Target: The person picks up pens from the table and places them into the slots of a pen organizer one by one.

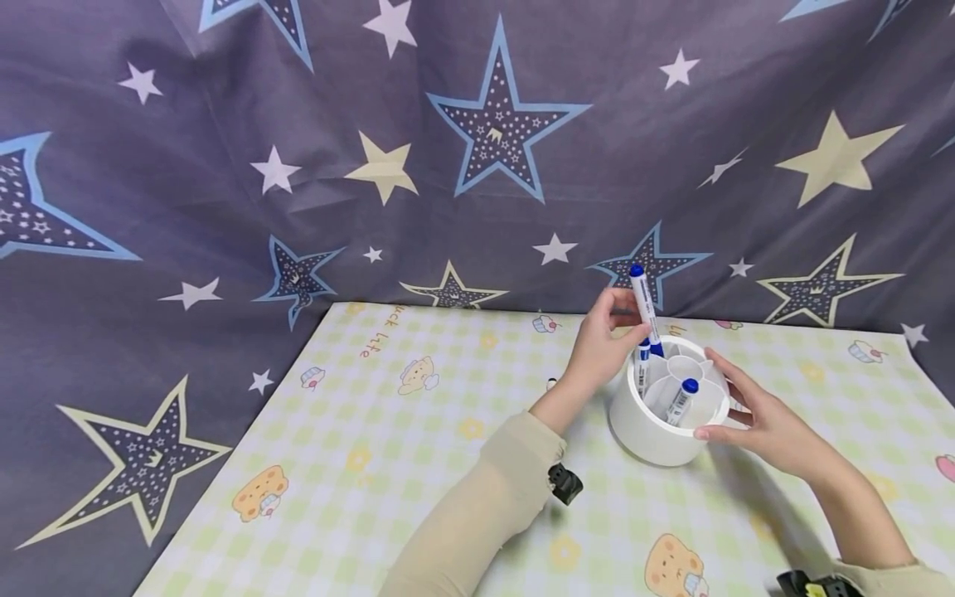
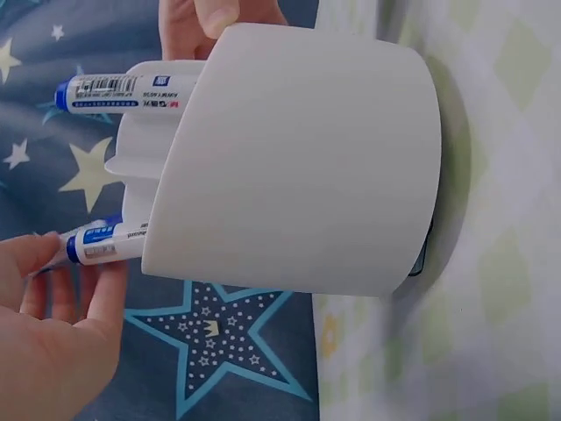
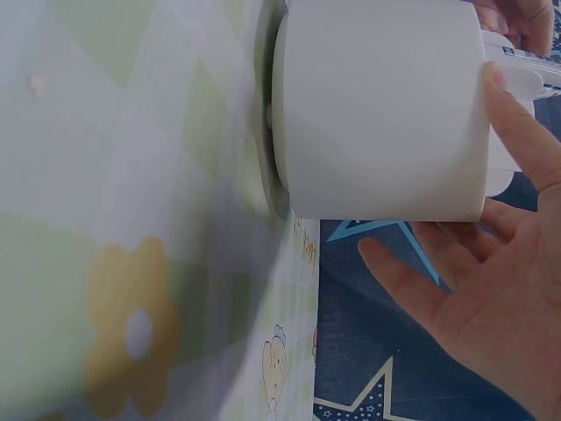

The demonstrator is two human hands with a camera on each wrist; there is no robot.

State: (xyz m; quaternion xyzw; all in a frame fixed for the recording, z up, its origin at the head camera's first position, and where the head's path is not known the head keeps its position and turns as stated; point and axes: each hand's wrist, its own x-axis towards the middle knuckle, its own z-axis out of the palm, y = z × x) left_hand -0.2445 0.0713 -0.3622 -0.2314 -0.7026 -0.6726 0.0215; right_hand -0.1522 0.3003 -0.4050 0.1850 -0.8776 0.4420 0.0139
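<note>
A round white desk organizer [image 1: 656,444] with inner dividers stands on the table at the right, also filling the middle of the left wrist view. My left hand [image 1: 606,340] pinches a white whiteboard marker [image 1: 644,300] with blue ends. That marker is nearly upright, its lower end at the organizer's far-left compartment. Two more blue-capped markers lean inside: one marker [image 1: 642,377] just below the left fingertips, another marker [image 1: 681,404] near the front. My right hand [image 1: 761,419] grips the organizer's right side, thumb at the near rim [image 3: 513,110] and fingers spread round the wall.
A checkered tablecloth [image 1: 418,448] with cartoon prints covers the table. Behind it hangs a dark curtain [image 1: 313,191] with stars. A small white thing with a dark tip [image 1: 551,384] shows beside my left wrist, mostly hidden by the arm.
</note>
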